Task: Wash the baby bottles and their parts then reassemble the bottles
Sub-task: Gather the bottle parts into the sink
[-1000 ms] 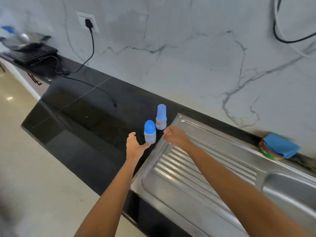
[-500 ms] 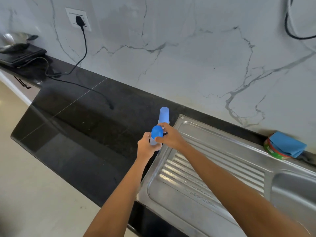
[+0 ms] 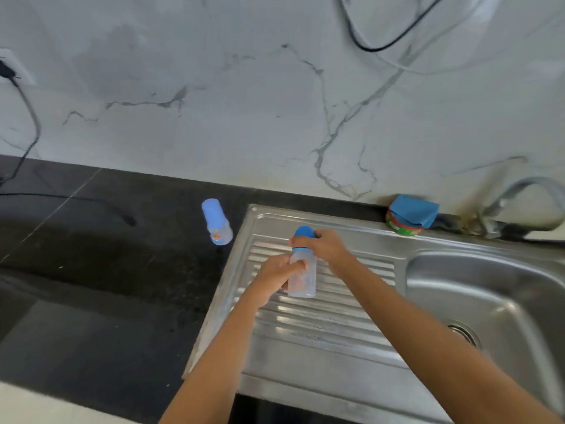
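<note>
I hold a clear baby bottle (image 3: 304,280) with a dark blue cap (image 3: 303,237) above the steel drainboard (image 3: 321,332). My left hand (image 3: 275,278) grips the clear body from the left. My right hand (image 3: 325,246) grips the blue cap and collar at the top. A second baby bottle (image 3: 217,223) with a light blue cap stands alone on the black counter (image 3: 101,270), just left of the drainboard's back corner.
The sink basin (image 3: 489,298) with its drain lies at the right, the tap (image 3: 519,203) behind it. A blue cloth (image 3: 412,209) sits on a green-rimmed container at the wall. A black cable (image 3: 27,142) runs along the counter at far left.
Both hands closed on the dark-capped bottle, lifted it off the counter and carried it right over the drainboard. The view has swung right, showing the sink and tap.
</note>
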### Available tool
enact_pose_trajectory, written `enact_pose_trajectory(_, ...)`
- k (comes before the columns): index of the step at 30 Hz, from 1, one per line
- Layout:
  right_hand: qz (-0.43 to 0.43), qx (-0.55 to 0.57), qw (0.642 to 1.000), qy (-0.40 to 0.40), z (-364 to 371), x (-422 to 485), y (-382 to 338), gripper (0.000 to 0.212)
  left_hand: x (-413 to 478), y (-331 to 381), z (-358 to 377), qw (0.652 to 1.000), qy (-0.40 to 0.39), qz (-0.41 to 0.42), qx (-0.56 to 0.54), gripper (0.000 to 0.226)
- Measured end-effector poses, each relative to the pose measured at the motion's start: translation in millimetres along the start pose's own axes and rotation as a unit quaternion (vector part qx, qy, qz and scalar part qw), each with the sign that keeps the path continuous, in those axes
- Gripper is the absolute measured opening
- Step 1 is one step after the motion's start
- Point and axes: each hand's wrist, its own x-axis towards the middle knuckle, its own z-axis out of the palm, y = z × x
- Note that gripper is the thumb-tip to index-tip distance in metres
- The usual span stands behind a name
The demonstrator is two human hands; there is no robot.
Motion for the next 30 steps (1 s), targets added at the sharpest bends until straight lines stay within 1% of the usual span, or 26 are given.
enact_pose_trajectory(3,0.047,0.096,0.994,0.001,-45.6,-13.5,23.0,0.032,8.8,9.4,39.5,0.997,-0.074,-0.023,-0.015,0.059)
enact_pose_trajectory(5,0.075,0.165,0.983,0.001,-75.7,-20.8,41.2,0.034,13.9,15.2,69.1,0.988,-0.136,-0.039,-0.063,0.061)
enact_pose_trajectory(7,0.09,0.215,0.973,-0.003,-104.0,-27.8,58.7,0.038,17.9,18.9,98.5,0.971,-0.192,-0.067,-0.124,0.062)
enact_pose_trajectory(8,0.091,0.229,0.969,-0.01,-115.4,-31.0,66.3,0.039,20.4,18.8,109.7,0.963,-0.214,-0.082,-0.146,0.069)
enact_pose_trajectory(10,0.082,0.252,0.964,-0.031,-141.4,-41.0,83.3,0.046,27.0,20.0,136.8,0.95,-0.252,-0.108,-0.152,0.082)
enact_pose_trajectory(12,0.074,0.281,0.956,-0.048,-163.8,-49.1,102.5,0.045,32.8,21.6,160.3,0.939,-0.282,-0.13,-0.146,0.085)
enact_pose_trajectory(15,0.071,0.339,0.937,-0.049,-191.0,-59.9,126.1,0.029,41.7,26.2,190.7,0.92,-0.329,-0.157,-0.145,0.075)
enact_pose_trajectory(17,0.065,0.351,0.934,-0.02,-209.1,-61.5,135.2,0.017,47.1,30.4,216.5,0.921,-0.328,-0.182,-0.107,0.064)
enact_pose_trajectory(19,0.069,0.314,0.946,0.03,-226.0,-59.0,139.4,0.007,51.6,35.5,244.6,0.941,-0.279,-0.18,-0.06,0.049)
enact_pose_trajectory(20,0.076,0.278,0.956,0.054,-234.7,-57.1,142.0,0.007,53.3,37.7,258.7,0.953,-0.25,-0.168,-0.04,0.047)
enact_pose_trajectory(22,0.088,0.201,0.971,0.089,-250.5,-53.1,148.8,0.025,59.0,39.9,283.1,0.971,-0.204,-0.128,0.005,0.047)
enact_pose_trajectory(23,0.093,0.183,0.973,0.11,-257.2,-52.7,151.4,0.031,61.1,40.2,291.9,0.975,-0.191,-0.115,0.015,0.048)
enact_pose_trajectory(25,0.108,0.173,0.967,0.155,-270.9,-50.7,159.7,0.029,65.5,41.6,306.8,0.975,-0.187,-0.122,0.014,0.053)
enact_pose_trajectory(26,0.12,0.195,0.96,0.163,-276.9,-51.0,162.7,0.027,65.1,44.2,312.0,0.971,-0.197,-0.135,-0.01,0.053)
enact_pose_trajectory(27,0.135,0.247,0.946,0.162,-283.9,-51.7,163.7,0.026,63.0,47.9,315.1,0.962,-0.217,-0.155,-0.052,0.05)
enact_pose_trajectory(28,0.148,0.335,0.918,0.153,-291.8,-52.2,164.5,0.026,59.8,49.1,316.7,0.944,-0.246,-0.189,-0.112,0.05)
enact_pose_trajectory(29,0.155,0.43,0.877,0.15,-303.0,-49.6,167.1,0.028,57.2,47.6,318.1,0.922,-0.271,-0.219,-0.17,0.052)
enact_pose_trajectory(30,0.149,0.493,0.841,0.167,-317.8,-44.6,172.2,0.03,53.9,43.6,320.2,0.902,-0.292,-0.239,-0.211,0.055)
